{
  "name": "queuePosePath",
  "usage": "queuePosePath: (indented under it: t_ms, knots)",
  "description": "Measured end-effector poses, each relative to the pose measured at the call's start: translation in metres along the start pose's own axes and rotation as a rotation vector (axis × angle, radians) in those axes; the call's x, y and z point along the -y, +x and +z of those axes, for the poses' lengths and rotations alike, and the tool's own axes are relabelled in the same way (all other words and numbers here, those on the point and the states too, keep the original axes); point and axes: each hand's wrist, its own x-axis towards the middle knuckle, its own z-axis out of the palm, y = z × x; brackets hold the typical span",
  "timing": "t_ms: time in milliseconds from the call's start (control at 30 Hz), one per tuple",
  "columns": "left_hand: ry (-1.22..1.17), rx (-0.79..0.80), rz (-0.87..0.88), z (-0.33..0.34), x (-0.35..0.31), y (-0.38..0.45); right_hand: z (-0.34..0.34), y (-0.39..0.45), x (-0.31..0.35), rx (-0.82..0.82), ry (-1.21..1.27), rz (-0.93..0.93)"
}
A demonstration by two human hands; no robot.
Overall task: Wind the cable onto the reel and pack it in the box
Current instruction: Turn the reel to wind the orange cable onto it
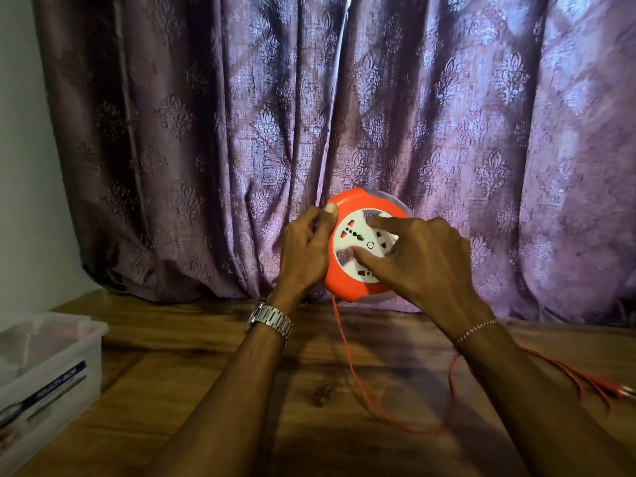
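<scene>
An orange cable reel [347,287] with a white socket face is held upright above the wooden table, facing me. My left hand [304,249] grips its left rim, thumb on the orange edge. My right hand [420,259] has its fingers pressed into the white socket face. A thin orange cable [354,370] hangs from the reel's bottom, runs across the table and loops back to the right, where its plug end [624,392] lies by the frame edge. A clear plastic box [48,366] with a blue label stands at the left.
A purple patterned curtain [309,115] hangs right behind the reel and reaches the wooden table [206,339] top. A pale wall is at the far left. The box sits at the table's left edge.
</scene>
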Motion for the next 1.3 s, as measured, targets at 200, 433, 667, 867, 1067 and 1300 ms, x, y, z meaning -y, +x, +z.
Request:
queuePosePath:
  t_ms: [200, 433, 667, 867, 1067, 1300]
  knots:
    - [-0.005, -0.006, -0.015, 0.001, 0.0, 0.001, -0.01, 0.007, -0.002, 0.129, 0.091, -0.1]
    - [-0.016, -0.027, -0.02, 0.0, 0.0, 0.003, -0.017, 0.011, -0.007, 0.336, 0.199, -0.299]
    - [0.006, -0.011, 0.002, -0.002, -0.001, 0.001, -0.012, 0.007, -0.002, 0.331, 0.049, -0.361]
    - [-0.022, 0.007, 0.009, -0.001, -0.001, 0.001, -0.008, 0.001, -0.003, 0.214, -0.001, -0.27]
    - [-0.041, -0.001, 0.005, -0.001, 0.001, 0.003, -0.003, 0.004, -0.002, 0.079, 0.006, -0.106]
    - [-0.046, -0.002, 0.003, -0.001, 0.005, 0.004, -0.013, 0.007, -0.001, 0.111, 0.002, -0.177]
